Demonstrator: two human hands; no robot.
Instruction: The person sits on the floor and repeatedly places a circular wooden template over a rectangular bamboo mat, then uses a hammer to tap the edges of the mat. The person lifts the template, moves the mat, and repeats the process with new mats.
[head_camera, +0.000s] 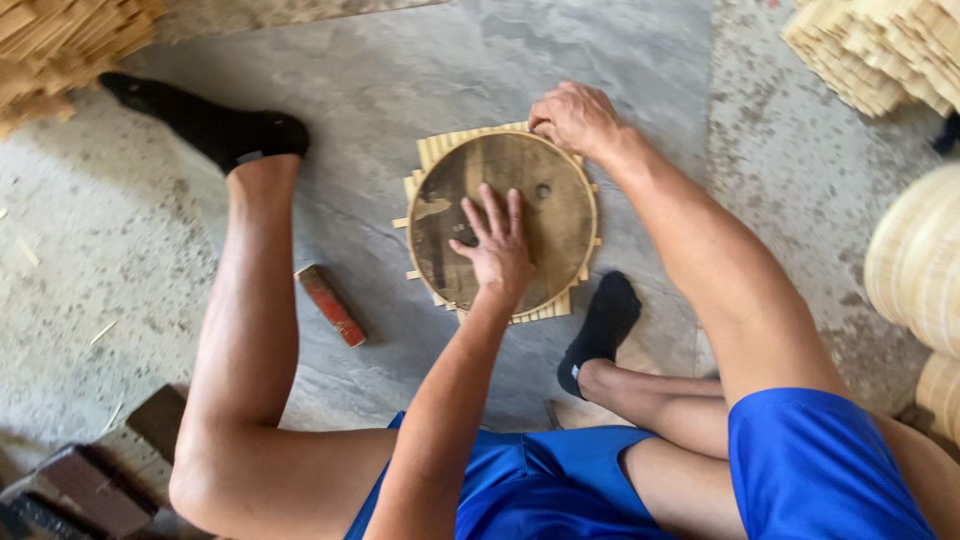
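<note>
A grey floor (420, 70) fills the view, smooth in the middle and rough and speckled toward both sides. The person sits on it in blue shorts (560, 480), the left leg stretched out and away, the right leg folded in, both feet in black socks.

In the middle of the floor lies a mat (432, 150) of pale bamboo slats laid side by side, roughly square. On top of it sits a dark, worn round disc (560, 215) with a thin pale rim; the slat ends stick out past the disc on all sides.

The left hand (495, 250) lies flat on the disc, palm down, fingers spread and pointing away from the body, the forearm coming straight up from below. It grips nothing, only bears on the wood just left of the disc's middle.

The right hand (575, 120) is at the disc's far edge, knuckles up, fingers curled down onto the rim where it meets the slats. Whether they pinch anything cannot be told.

Stacks of slats (880, 50) stand at the top right and top left corners. Pale woven rounds (920, 260) show at the right edge. A small red block (332, 306) lies on the floor beside the left knee, well apart from the mat.
</note>
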